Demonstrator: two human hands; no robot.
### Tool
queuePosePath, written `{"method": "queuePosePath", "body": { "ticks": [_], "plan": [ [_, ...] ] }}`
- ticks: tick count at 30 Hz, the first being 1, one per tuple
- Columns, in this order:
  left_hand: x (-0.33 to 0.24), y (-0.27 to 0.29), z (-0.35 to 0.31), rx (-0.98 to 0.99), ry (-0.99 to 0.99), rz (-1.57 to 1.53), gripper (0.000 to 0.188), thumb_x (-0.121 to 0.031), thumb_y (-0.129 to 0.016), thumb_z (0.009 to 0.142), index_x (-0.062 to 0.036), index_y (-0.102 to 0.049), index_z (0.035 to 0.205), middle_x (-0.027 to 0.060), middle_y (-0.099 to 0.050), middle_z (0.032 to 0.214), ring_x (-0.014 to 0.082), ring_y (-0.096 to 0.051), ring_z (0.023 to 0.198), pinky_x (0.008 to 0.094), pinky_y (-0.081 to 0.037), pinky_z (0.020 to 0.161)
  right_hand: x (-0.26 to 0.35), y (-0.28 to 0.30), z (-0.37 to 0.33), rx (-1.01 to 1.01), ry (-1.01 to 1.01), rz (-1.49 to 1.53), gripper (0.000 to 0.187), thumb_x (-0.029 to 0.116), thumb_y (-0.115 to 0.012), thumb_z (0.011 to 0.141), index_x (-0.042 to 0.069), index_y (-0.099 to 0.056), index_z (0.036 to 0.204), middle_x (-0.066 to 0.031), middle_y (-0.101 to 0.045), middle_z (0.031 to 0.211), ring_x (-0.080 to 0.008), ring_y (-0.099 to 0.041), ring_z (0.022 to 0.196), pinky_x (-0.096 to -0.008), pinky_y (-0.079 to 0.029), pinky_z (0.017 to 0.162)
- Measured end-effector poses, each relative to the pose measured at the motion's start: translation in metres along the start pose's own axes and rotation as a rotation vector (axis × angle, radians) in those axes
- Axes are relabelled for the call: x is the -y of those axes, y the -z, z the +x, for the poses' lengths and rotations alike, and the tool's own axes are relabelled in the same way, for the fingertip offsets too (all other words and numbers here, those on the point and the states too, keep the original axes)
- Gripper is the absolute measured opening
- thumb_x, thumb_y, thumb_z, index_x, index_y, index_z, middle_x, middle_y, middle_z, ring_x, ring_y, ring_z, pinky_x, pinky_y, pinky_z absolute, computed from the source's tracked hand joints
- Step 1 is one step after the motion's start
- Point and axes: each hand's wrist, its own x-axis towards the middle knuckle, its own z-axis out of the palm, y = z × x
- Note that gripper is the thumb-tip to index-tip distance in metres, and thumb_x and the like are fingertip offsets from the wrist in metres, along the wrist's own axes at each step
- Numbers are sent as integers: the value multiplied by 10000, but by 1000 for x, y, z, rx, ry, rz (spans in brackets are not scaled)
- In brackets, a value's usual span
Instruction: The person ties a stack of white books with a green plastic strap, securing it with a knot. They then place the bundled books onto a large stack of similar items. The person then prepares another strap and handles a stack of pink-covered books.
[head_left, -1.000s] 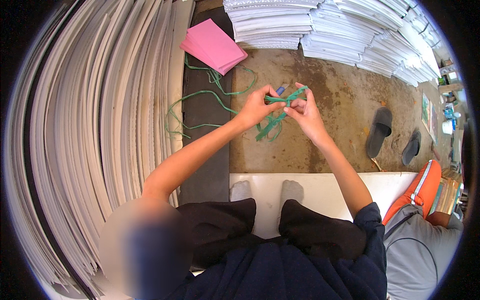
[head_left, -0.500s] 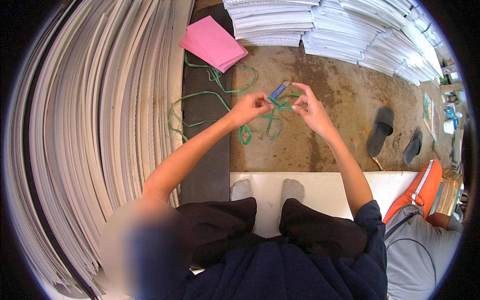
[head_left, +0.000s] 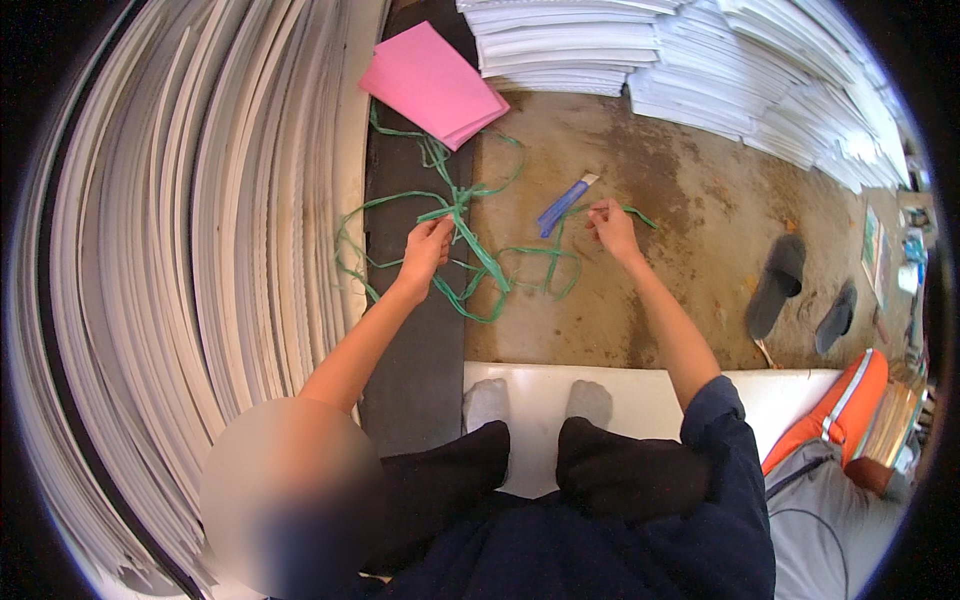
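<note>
Green plastic string (head_left: 487, 255) lies in loose loops over a dark board and the brown floor. My left hand (head_left: 428, 252) is closed on a gathered bunch of its strands, above the board's right edge. To the right, my right hand (head_left: 612, 228) pinches another length of green string, whose free end sticks out to the right. Between the hands a blue utility knife (head_left: 563, 208) appears to lie on the floor, its tip pointing up and right. Part of the string passes close beside the knife, and the fingers hide the gripped pieces.
Pink sheets (head_left: 435, 85) sit on the dark board (head_left: 415, 390) beyond my left hand. A long row of stacked paper (head_left: 220, 220) fills the left; white paper piles (head_left: 690, 75) line the back. Sandals (head_left: 777, 287) stand at right, near a seated person in grey (head_left: 815, 520).
My hands have moved apart. The left has gone left and slightly nearer, drawing a bunch of green string over the board; the right stays near the knife. The view has shifted slightly.
</note>
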Motion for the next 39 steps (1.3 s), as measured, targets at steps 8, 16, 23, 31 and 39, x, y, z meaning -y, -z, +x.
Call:
{"method": "queuePosePath", "body": {
  "ticks": [8,16,23,31,39],
  "plan": [
    [6,31,-24,-170,53,-184,240,-279,-439,909,-66,-549,899,-54,-354,650,35,-292,533,187,-260,475,25,-72,25,-174,-8,-712,578,292,-574,793,19,-245,1181,-240,-547,926,-351,-585,816,-437,-475,647],
    [5,19,-21,-99,-18,-173,234,-242,-487,890,-35,-580,946,-31,-488,756,63,-420,627,195,-353,581,22,-46,24,-66,75,-188,595,168,-537,796,12,-178,1243,-237,-523,969,-328,-599,672,-400,-480,585],
    [-46,-25,-10,49,-118,-340,127,-163,-549,860,-41,-552,896,-6,-528,767,83,-503,666,209,-409,615,124,33,-76,260,274,531,389,170,-417,889,28,-328,1241,-79,-564,742,-114,-552,526,-209,-378,426],
    [-85,-105,-13,279,-105,-481,219,-173,-584,840,-22,-515,983,13,-555,818,88,-523,722,210,-458,644,125,55,-138,471,215,605,492,428,-298,931,70,-355,1263,12,-361,597,-62,-315,497,-194,-269,443],
    [-92,-126,-48,362,-59,-411,260,-201,-601,828,-31,-522,1008,5,-557,830,83,-518,742,209,-446,665,125,42,-151,460,180,786,520,395,-378,917,140,-248,1352,-4,-351,600,-78,-341,488,-207,-314,442]
  ]
}}
